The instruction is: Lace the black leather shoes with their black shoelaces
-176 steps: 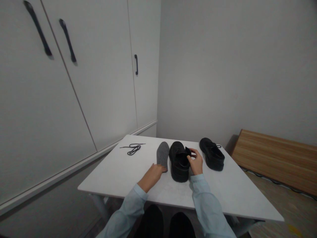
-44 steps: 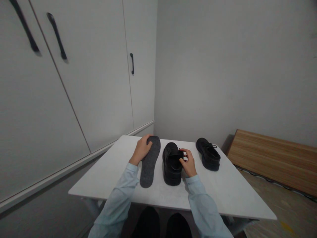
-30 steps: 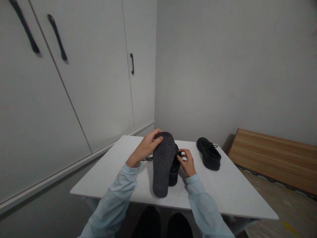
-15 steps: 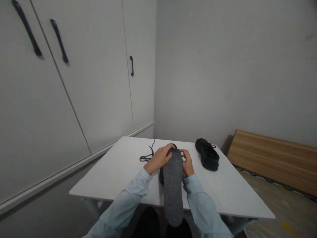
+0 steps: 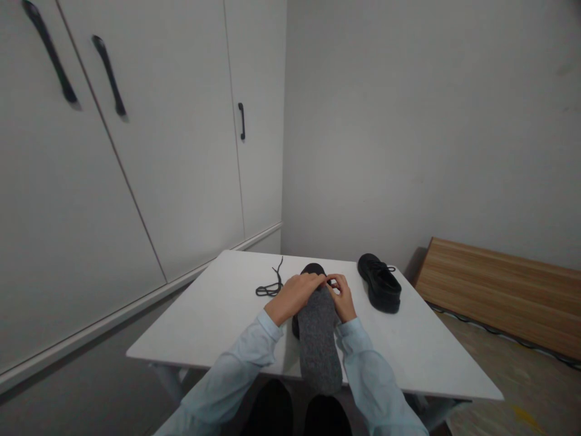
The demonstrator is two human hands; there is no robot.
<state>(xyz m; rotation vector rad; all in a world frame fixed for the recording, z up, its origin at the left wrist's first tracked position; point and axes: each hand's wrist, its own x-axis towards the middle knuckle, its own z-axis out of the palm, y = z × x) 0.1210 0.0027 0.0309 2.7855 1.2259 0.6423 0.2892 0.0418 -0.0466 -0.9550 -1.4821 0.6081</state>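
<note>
My left hand (image 5: pixel 295 295) is closed on the front end of a grey felt insole (image 5: pixel 319 342), which slopes back towards me over the table edge. Its toe end goes into a black shoe (image 5: pixel 313 270) that is mostly hidden under the insole and my hands. My right hand (image 5: pixel 341 297) is closed on the shoe's right side by the opening, fingers pinched at its tongue. A second black shoe (image 5: pixel 380 282) with laces stands to the right, apart from my hands.
A loose black shoelace (image 5: pixel 270 286) lies on the white table (image 5: pixel 213 321) left of my hands. White cupboard doors with a black handle (image 5: pixel 242 121) stand at the left. A wooden board (image 5: pixel 499 290) lies low at the right by the wall.
My left hand lifted the insole from the table left of the shoe, swung it over the shoe, and has now pushed its front end further into the opening. My right hand stayed on the shoe.
</note>
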